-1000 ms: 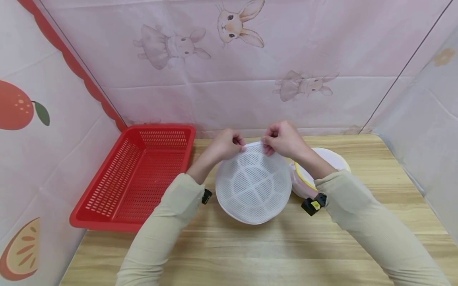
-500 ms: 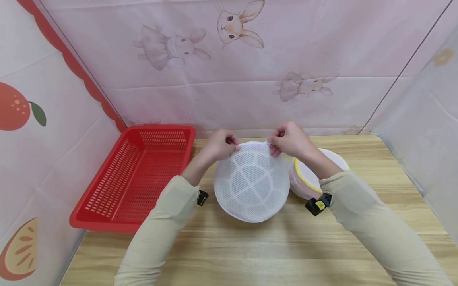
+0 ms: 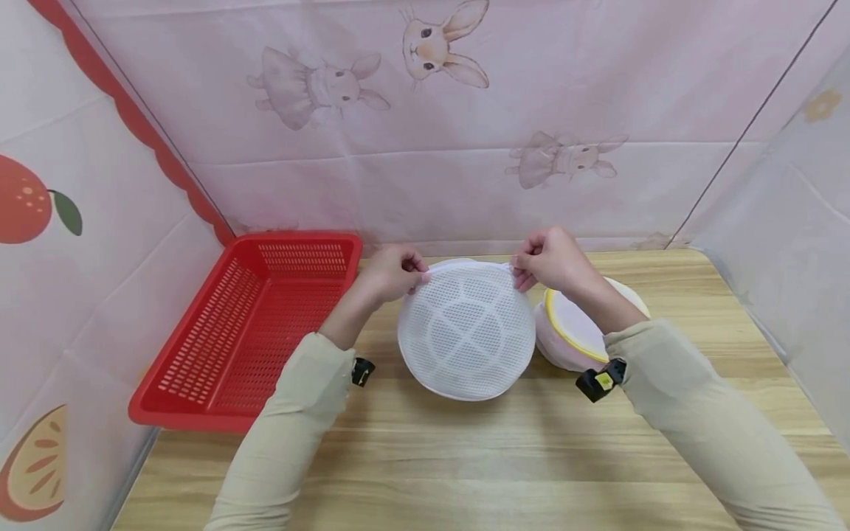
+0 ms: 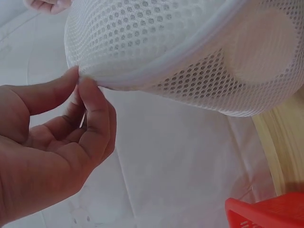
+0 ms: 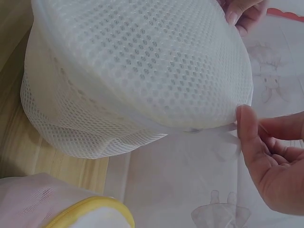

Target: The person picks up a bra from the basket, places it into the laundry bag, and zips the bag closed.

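Observation:
A round white mesh laundry bag (image 3: 468, 335) stands on the table in front of me, its flat mesh top tilted toward me. My left hand (image 3: 396, 274) pinches the bag's far rim on the left, thumb against forefinger, as the left wrist view shows close up at the bag's edge (image 4: 156, 71). On the right, my right hand (image 3: 547, 258) pinches the same rim; thumb and finger meet at the edge in the right wrist view. Through the mesh in the left wrist view a pale round shape (image 4: 261, 47) shows; what it is I cannot tell.
Right of the mesh bag, partly under my right forearm, lies a second white bag with yellow trim (image 3: 571, 335). A red slotted plastic basket (image 3: 352, 295) stands at the left. Behind the wooden table (image 3: 465, 472) rises a pink wall covering with rabbits (image 3: 432, 177).
My hands have moved apart along the rim, left hand leftward and right hand rightward, stretching the edge wider. The bag's near edge has risen slightly.

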Demonstrator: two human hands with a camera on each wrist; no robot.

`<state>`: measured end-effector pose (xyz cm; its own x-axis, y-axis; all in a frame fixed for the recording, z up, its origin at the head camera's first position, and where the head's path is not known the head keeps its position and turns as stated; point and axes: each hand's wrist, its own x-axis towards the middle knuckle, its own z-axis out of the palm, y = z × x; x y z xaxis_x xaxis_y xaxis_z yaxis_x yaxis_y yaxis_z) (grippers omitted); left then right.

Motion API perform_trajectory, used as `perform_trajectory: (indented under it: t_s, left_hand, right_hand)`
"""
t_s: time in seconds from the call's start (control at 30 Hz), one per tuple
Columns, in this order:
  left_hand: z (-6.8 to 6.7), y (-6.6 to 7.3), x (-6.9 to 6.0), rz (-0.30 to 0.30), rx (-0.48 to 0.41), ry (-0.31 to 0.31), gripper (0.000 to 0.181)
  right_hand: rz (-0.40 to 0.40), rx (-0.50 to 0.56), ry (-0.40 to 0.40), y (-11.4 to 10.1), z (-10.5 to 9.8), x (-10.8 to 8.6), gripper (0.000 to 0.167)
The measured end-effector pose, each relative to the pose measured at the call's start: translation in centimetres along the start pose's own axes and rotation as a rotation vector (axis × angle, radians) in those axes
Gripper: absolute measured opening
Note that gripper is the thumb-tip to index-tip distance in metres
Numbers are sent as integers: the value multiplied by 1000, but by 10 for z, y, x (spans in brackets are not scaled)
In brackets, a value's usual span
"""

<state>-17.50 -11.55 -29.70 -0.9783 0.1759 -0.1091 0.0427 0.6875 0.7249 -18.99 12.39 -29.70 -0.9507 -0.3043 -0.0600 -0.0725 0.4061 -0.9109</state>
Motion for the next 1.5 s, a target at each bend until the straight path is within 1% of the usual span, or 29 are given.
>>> perform_trajectory:
  t_s: [0.1,0.27,0.47,0.7,0.8,0.9,1.0,1.07,1.27,1.4,1.5]
  left_hand:
    - [-1,1,-1,-4,8,-15,7]
    - [-2,1,0,13,25,-38,8]
    - [-1,6,1,29,40,-57,10]
    - [1,11,3,35,53,-100,8]
    - [3,11,3,46,41,-107,8]
    - [5,10,4,63,9,-112,7]
    - [8,9,4,77,-14,-105,5]
    - [9,9,4,74,-30,-93,4]
    - [12,7,5,50,-87,-50,5]
    - [12,4,6,29,-129,-30,5]
    - [11,0,7,9,-144,-11,4]
  right_hand:
    - [-11,18,-8,0,1,0,12]
    - [-23,30,-9,-1,2,-1,12]
    - [-51,34,-9,-5,5,-2,12]
    - [-87,-27,20,-10,9,-1,13]
    - [-91,-52,36,-10,10,0,12]
    - [-89,-68,50,-11,10,0,12]
    - [-80,-79,55,-10,9,1,12]
    - [-73,-82,53,-9,8,1,13]
    - [-49,-76,46,-10,5,1,14]
    - [-37,-77,46,-8,2,1,14]
    - [-26,-60,45,-6,-1,1,14]
